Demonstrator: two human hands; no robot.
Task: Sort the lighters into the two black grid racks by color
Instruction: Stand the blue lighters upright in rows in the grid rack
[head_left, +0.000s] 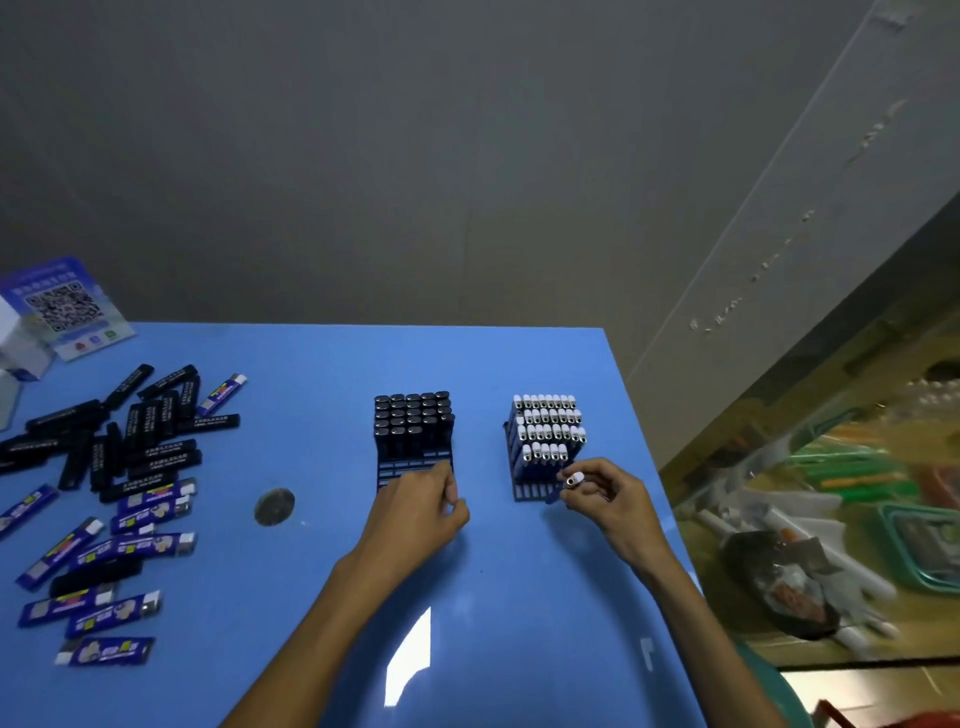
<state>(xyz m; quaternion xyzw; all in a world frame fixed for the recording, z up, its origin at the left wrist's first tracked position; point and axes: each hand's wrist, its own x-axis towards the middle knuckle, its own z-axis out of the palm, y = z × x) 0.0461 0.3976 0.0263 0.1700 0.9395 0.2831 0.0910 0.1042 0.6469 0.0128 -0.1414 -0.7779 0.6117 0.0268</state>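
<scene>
On the blue desk (311, 597), two black racks (414, 441) stand mostly filled, black lighters left, blue right (545, 447), while many loose lighters (104, 493) wait far left. Right hand (608, 499) fingers pinch a blue lighter (566, 486) at its rack's near row; the left hand (421, 514) curls at the black rack, contents hidden.

Bright blue table (322, 597), glossy, with white glare patches. Black grid racks: left rack (413, 470) packed with black lighters (413, 421), right rack (527, 491) packed with blue lighters (545, 431) capped white and silver. Blue lighter (566, 486) with white cap pinched in right hand (605, 493). Loose pile at left: black lighters with white lettering (135, 436), blue lighters with yellow, white and red printing (124, 551). Blue card (67, 306) bearing black-and-white QR pattern. Dull grey round disc (274, 505). Grey wall (415, 156) behind.
</scene>
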